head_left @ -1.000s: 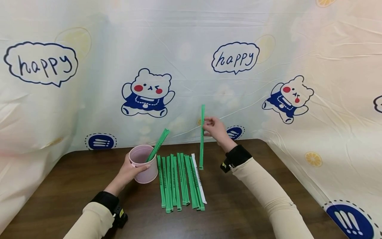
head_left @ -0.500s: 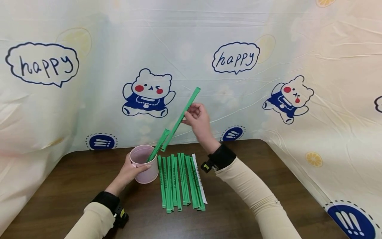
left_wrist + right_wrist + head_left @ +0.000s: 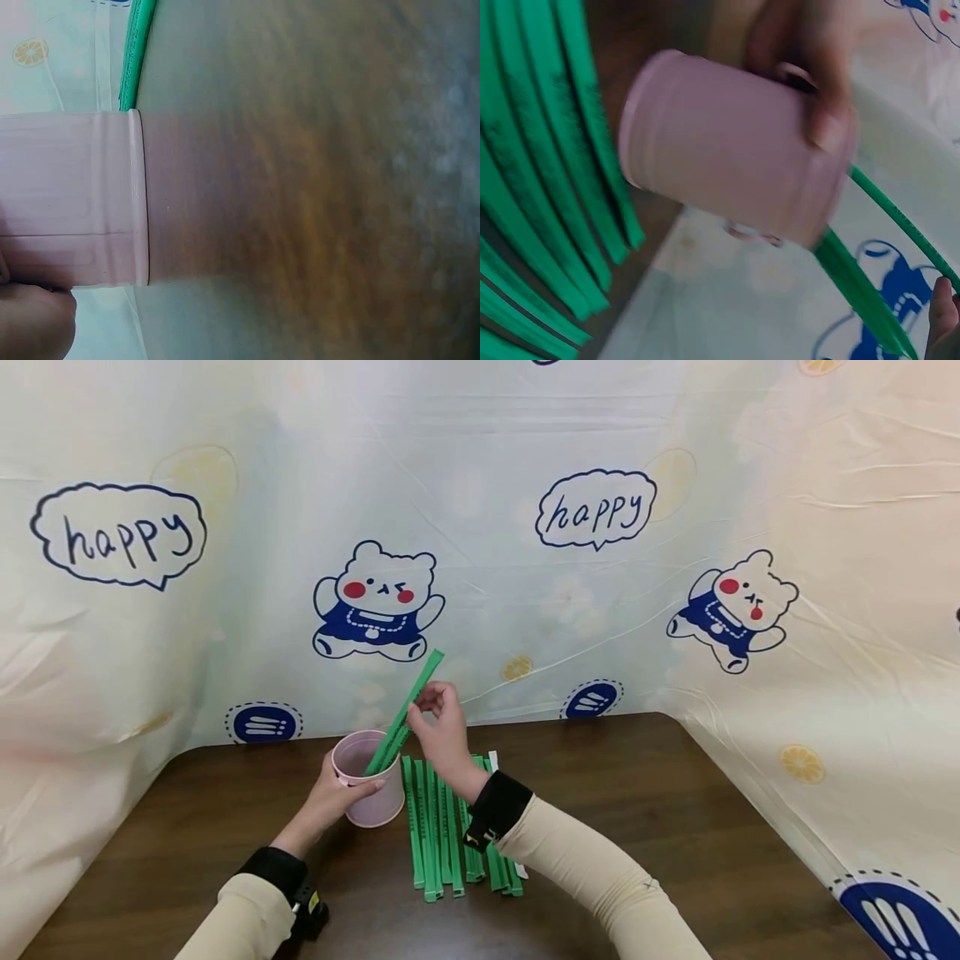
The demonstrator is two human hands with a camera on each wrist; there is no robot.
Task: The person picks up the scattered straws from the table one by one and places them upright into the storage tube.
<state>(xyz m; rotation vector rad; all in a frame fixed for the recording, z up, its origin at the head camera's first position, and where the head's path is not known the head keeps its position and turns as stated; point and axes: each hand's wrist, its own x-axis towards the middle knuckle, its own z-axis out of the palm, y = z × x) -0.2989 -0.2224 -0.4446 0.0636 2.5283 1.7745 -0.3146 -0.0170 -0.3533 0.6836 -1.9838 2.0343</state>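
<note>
Head view: left hand (image 3: pixel 326 793) gripped pink cup (image 3: pixel 381 803), table's (image 3: pixel 637 793) far left; right hand (image 3: pixel 444 731) pinched green strip (image 3: pixel 402 717) at cup mouth, black wristband (image 3: pixel 501 806) part-blocked strip row (image 3: pixel 429 827)! Left wrist: cup cut off, table blurred. Right wrist: right hand cropped.

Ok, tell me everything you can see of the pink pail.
The pink pail is round and open-topped, smooth, perhaps painted metal, with a raised bottom edge, a seam along its wall and a small loop on its side. It stands upright on the brown table, left of the row of green sticks. The left hand grips it near the top, thumb against the outer wall. At least one green stick leans out of its mouth, where the right hand holds another.
</note>
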